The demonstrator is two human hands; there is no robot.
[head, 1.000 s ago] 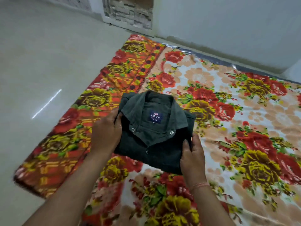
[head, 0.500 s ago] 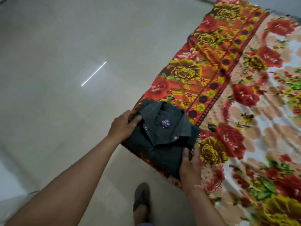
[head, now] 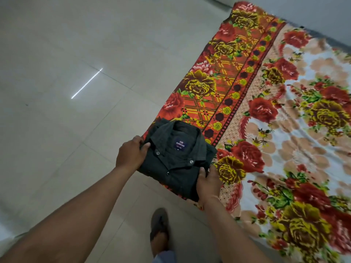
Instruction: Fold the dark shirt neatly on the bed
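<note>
Pale tiled floor (head: 76,54) meets a floral bed cover (head: 284,130); at its corner left hand (head: 131,155) and right hand (head: 208,184) pinch the folded dark shirt (head: 178,162) (collar up), thumbs on top.

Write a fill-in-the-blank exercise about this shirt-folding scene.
The collar label reads ____.
The left hand and right hand both grip the folded dark ____.
A foot stands on the tiled ____.
Missing words: ARROW; shirt; floor.
</note>
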